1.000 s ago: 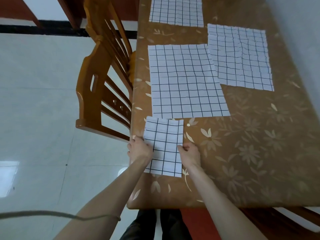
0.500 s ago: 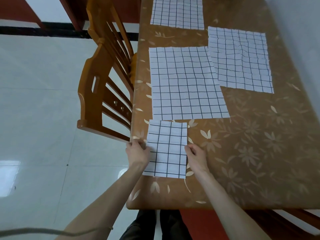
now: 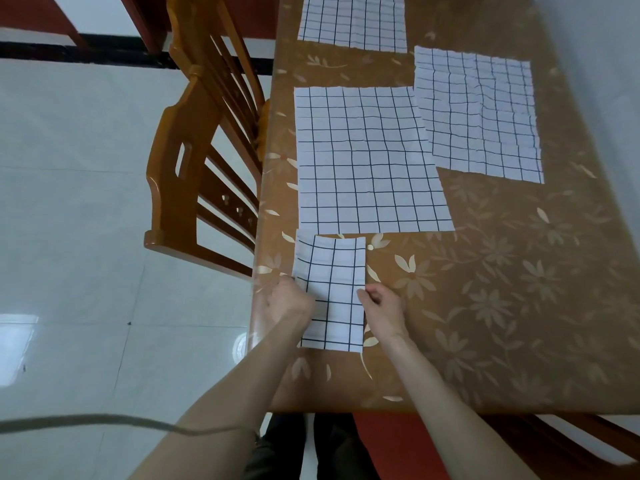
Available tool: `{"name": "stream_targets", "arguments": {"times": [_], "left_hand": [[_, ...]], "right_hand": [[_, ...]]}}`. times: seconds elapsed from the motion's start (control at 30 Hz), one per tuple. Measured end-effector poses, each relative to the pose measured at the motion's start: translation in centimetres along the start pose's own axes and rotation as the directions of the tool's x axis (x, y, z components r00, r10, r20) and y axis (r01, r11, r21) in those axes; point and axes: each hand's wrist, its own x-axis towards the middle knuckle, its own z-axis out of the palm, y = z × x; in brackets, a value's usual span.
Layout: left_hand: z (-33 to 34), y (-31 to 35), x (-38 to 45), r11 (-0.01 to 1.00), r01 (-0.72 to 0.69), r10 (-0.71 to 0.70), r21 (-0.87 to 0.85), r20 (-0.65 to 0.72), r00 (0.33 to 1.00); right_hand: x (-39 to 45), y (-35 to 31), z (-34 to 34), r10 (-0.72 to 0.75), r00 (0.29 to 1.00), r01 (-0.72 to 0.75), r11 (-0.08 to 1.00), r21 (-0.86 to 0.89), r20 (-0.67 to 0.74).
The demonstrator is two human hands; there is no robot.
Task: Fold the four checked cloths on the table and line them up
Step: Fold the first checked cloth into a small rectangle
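A folded checked cloth lies as a narrow strip near the table's front left corner. My left hand pinches its left edge and my right hand pinches its right edge, about halfway along the strip. Just beyond it a large checked cloth lies flat and unfolded. Another unfolded checked cloth lies to the right of that one, slightly overlapped by it. A fourth checked cloth lies flat at the far end, partly cut off by the frame's top.
The table has a brown cover with a pale flower print. A wooden chair stands tight against the table's left edge. A wall runs along the table's right side. A cable hangs across the lower left.
Both hands have slid the folded cloth slightly and now pinch its two long edges. The strip's far left corner looks a little shifted and fanned out.
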Motion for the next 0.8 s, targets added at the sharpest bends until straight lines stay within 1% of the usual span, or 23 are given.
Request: {"name": "stream_targets", "arguments": {"times": [0.13,0.2,0.3,0.43,0.5,0.7,0.8], "left_hand": [[0.3,-2.7,1.2,0.985,-0.05,0.046,-0.167,-0.031,0.998],[0.5,-3.5,1.1,0.967,-0.071,0.068,-0.246,-0.02,0.997],[-0.4,-3.3,-0.1,0.911,-0.083,0.08,-0.405,-0.023,0.997],[-1.1,-3.4,-0.3,0.841,-0.097,0.133,-0.532,0.031,0.991],[-1.3,-3.5,-0.2,0.81,-0.112,0.154,-0.576,0.024,0.988],[-1.5,-4.1,0.1,0.744,-0.07,0.17,-0.665,0.088,0.981],[-1.8,-4.0,-0.3,0.706,-0.061,0.162,-0.705,0.077,0.984]], "right_hand": [[-0.1,-0.1,-0.4,-0.004,1.0,0.004,1.0,0.025,0.011],[-0.2,-0.2,-0.7,-0.006,1.0,0.006,0.999,0.048,0.009],[-0.4,-0.4,-1.2,-0.006,1.0,0.006,0.995,0.102,0.004],[-0.7,-0.9,-2.0,-0.002,1.0,0.001,0.986,0.164,0.003],[-0.8,-1.2,-2.5,-0.005,1.0,0.005,0.984,0.179,-0.002],[-0.8,-1.8,-3.6,-0.004,1.0,0.005,0.972,0.234,-0.004],[-0.8,-2.0,-3.8,-0.012,1.0,0.013,0.96,0.278,-0.006]]}}
